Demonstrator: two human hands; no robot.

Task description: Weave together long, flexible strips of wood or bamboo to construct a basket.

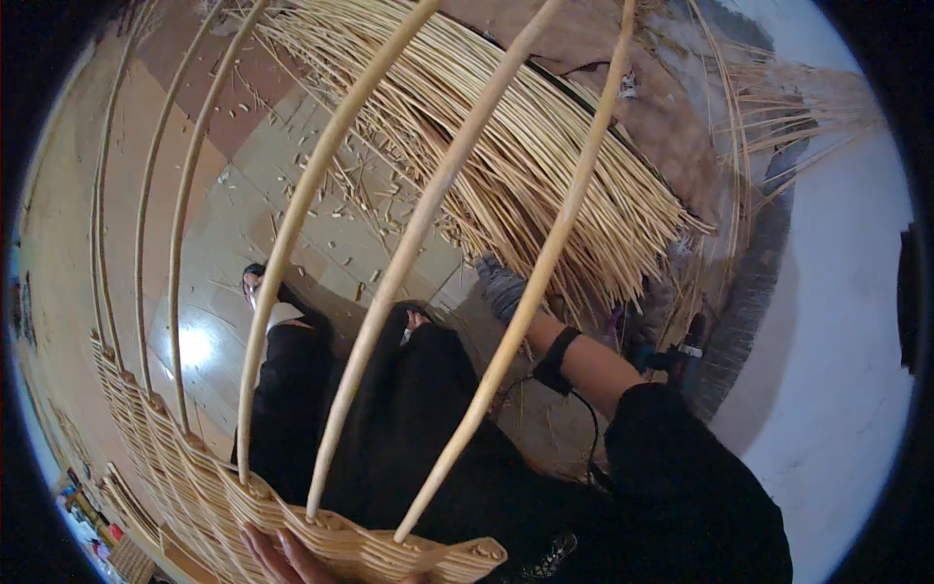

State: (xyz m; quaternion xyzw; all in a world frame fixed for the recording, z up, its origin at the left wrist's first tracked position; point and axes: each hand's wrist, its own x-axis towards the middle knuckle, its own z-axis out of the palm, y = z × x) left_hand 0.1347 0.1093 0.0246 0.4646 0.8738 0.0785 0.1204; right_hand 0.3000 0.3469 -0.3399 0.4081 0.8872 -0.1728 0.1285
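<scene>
A partly woven wicker basket (321,535) crosses the lower left, with several thick, pale stakes (399,273) standing up out of its woven edge. My left hand (277,557) grips the weave at the bottom of the view, its fingers lying over the wicker and the rest of it cut off. Far out to the right, my right hand (501,288) wears a grey glove and is at the near ends of a big bundle of peeled willow rods (545,165). A stake and the rods partly hide its fingers, so their closing is unclear.
A black band (556,358) with a cable circles my right wrist. A dark power tool (676,362) lies beyond that forearm. Cut rod pieces (379,200) litter the tiled floor (219,282) around my feet. More loose rods (778,112) lie at the far right.
</scene>
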